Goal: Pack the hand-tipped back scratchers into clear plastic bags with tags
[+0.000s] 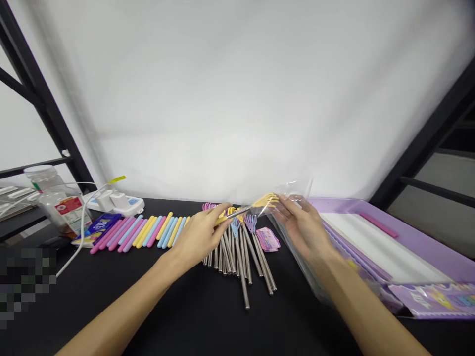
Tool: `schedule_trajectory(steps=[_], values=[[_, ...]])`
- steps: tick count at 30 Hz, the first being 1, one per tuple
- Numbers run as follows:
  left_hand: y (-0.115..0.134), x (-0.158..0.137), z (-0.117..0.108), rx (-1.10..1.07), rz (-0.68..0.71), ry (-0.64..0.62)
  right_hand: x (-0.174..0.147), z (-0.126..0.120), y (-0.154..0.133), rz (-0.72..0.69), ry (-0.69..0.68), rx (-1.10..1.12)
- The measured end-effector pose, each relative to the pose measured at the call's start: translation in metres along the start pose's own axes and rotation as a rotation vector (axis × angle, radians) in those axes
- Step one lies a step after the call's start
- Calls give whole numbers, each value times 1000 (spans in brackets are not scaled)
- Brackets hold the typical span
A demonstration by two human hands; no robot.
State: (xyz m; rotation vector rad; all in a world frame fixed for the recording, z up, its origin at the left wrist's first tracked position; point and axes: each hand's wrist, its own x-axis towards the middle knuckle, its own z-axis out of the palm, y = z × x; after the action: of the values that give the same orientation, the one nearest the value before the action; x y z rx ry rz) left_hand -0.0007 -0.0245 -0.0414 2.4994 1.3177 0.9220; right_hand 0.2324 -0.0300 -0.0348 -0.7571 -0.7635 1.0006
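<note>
My left hand (200, 230) is closed around the handle of a yellow back scratcher (265, 200), whose metal rod points right. Its hand-shaped head appears inside a clear plastic bag (293, 188). My right hand (302, 222) pinches that bag beside the scratcher's head. Below my hands lies a pile of metal rods (243, 267) with pink, yellow, blue and purple claw heads (251, 223). A small pink printed card (267, 239) is just right of the pile. Left of my left hand, a row of coloured handles (148, 231) lies side by side, partly hidden by the hand.
A purple tray (341, 203) with white sheets and a pink stick (378, 225) stands at the right. More clear plastic (308, 272) lies under my right forearm. On the left are a clear jar (55, 198), a purple packet (102, 225), a power strip (135, 203) and a white cable (79, 242).
</note>
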Motion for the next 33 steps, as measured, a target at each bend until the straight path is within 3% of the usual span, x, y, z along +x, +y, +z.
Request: schedule_trajectory(steps=[13, 17, 20, 25, 31, 33], values=[[6, -2, 8, -229, -88, 109, -15, 13, 15, 47, -238, -153], [2, 1, 3, -385, -95, -29, -13, 7, 9, 86, -326, -212], [1, 2, 5, -532, -180, -91, -13, 5, 7, 107, -368, -246], [2, 0, 14, -499, -200, -50, -16, 12, 17, 125, -282, -235], [-4, 4, 3, -709, -216, -329, -12, 10, 14, 42, -125, -166], [-5, 4, 0, -719, -201, -304, -11, 9, 12, 70, -149, -160]])
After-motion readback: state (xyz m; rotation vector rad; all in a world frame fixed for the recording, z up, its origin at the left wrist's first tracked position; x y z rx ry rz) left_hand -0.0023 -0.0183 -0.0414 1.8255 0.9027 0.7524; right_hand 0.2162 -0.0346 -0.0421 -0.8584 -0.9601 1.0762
